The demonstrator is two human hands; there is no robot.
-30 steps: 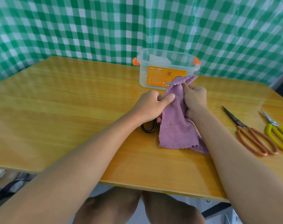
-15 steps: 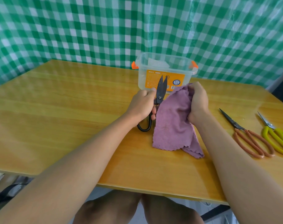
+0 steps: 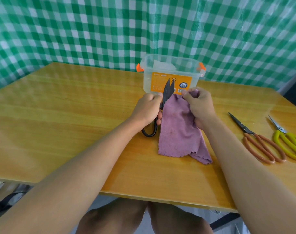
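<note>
My left hand (image 3: 148,109) grips black scissors (image 3: 167,90) by the handles, blades pointing up and slightly parted; one handle loop shows below the hand. My right hand (image 3: 200,108) pinches the top edge of a purple cloth (image 3: 178,132) just right of the blades. The cloth hangs from that hand, and its lower end lies on the wooden table (image 3: 59,119). The cloth's left edge touches the blades.
A clear plastic box (image 3: 172,73) with an orange label and orange clips stands just behind the hands. Scissors with orange-brown handles (image 3: 255,139) and scissors with yellow handles (image 3: 287,141) lie at the right of the table. A green checked curtain hangs behind.
The black scissors came out from under the cloth and now stand upright with blades slightly parted. My right hand shifted from bunching the cloth to pinching its top edge.
</note>
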